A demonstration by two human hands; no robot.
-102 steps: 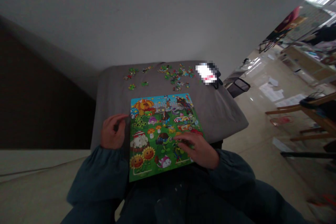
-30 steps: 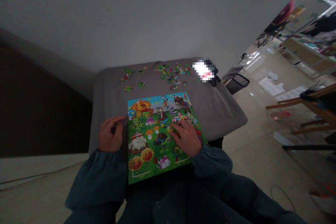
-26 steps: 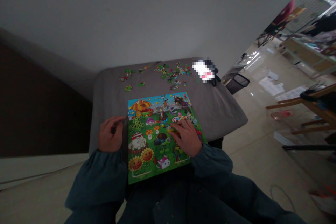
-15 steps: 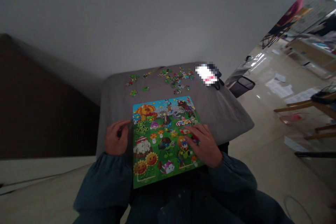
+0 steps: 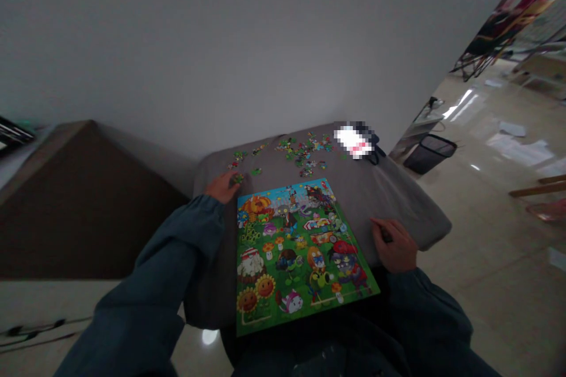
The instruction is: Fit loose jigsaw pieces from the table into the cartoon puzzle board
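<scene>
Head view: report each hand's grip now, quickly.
Left hand: fingertips on a green jigsaw piece; whether it is held cannot be told.
Right hand: closed, pinching a small dark item, too small to identify.

Puzzle board [image 5: 296, 259] on a cushion [image 5: 398, 206]; loose pieces [image 5: 303, 153] on the cushion behind the board; blurred object [image 5: 354, 141] right of the pieces; wastebasket [image 5: 428, 154] on the floor [image 5: 486, 283], right of the cushion.

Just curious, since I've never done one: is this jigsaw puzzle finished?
Not finished: loose pieces lie scattered on the gray cover beyond the puzzle, and the left hand is right at some of them.
</scene>
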